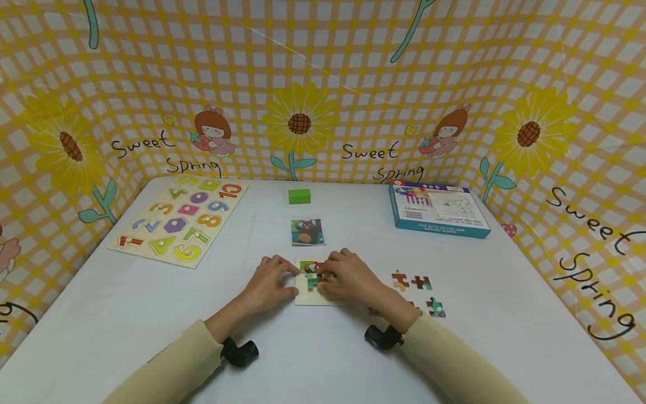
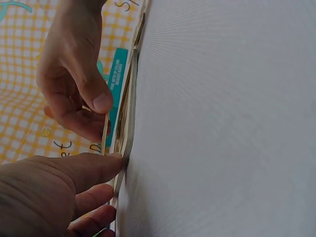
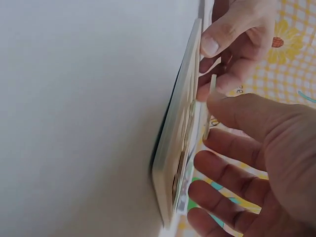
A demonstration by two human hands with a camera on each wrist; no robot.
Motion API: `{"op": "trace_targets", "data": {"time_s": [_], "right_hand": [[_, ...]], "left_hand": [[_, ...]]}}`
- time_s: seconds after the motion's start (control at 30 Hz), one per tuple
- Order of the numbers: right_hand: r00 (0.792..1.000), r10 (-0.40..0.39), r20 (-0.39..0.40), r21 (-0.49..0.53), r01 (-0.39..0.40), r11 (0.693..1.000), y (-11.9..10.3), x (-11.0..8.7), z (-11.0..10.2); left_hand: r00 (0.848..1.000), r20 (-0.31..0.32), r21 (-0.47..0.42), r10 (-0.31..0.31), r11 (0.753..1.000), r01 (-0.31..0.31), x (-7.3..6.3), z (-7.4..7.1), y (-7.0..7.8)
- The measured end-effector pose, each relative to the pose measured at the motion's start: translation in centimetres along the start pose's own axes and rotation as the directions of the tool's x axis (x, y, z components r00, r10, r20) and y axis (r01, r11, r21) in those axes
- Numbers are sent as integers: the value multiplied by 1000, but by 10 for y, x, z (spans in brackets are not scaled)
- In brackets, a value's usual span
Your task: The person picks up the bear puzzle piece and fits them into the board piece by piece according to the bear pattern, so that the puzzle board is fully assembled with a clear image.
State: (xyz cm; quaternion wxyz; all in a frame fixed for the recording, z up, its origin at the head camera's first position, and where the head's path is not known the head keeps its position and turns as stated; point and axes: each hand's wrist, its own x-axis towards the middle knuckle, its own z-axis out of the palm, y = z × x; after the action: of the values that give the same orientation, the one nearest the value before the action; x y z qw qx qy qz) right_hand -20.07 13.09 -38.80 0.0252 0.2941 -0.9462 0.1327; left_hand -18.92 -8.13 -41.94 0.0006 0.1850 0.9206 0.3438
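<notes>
A pale wooden jigsaw tray (image 1: 305, 300) lies flat on the white table, with some picture pieces in its upper part. My left hand (image 1: 267, 282) rests at the tray's left side, thumb and fingertips touching its edge. Over the tray, my right hand (image 1: 350, 275) pinches a puzzle piece (image 3: 211, 106) between thumb and index finger. That piece is tilted up on edge above the tray in the right wrist view, while the other right fingers spread loosely. Right of the tray lie several loose pieces (image 1: 400, 280), some partly hidden by my right forearm.
Beyond the tray lies a bear picture card (image 1: 308, 232), and behind it a green block (image 1: 300, 196). A number puzzle board (image 1: 171, 224) is at the back left. A teal box (image 1: 441, 210) is at the back right. Patterned cloth (image 1: 323, 67) walls the table in.
</notes>
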Motion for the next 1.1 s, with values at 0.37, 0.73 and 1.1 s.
{"op": "trace_targets", "data": {"time_s": [0.37,0.73,1.1], "right_hand": [[1000,-23,14,-18,24,1000,-5,8,7],[999,-43,9,-30,43,999,-4,12,10],[999,-45,4,-44,45,998,-5,13,10]], "left_hand": [[1000,-6,-12,-4,1000,4,0,1,-1],[1000,0,-5,6,1000,-6,0,1,-1],[999,2,-1,-48,999,48,5,0,2]]}}
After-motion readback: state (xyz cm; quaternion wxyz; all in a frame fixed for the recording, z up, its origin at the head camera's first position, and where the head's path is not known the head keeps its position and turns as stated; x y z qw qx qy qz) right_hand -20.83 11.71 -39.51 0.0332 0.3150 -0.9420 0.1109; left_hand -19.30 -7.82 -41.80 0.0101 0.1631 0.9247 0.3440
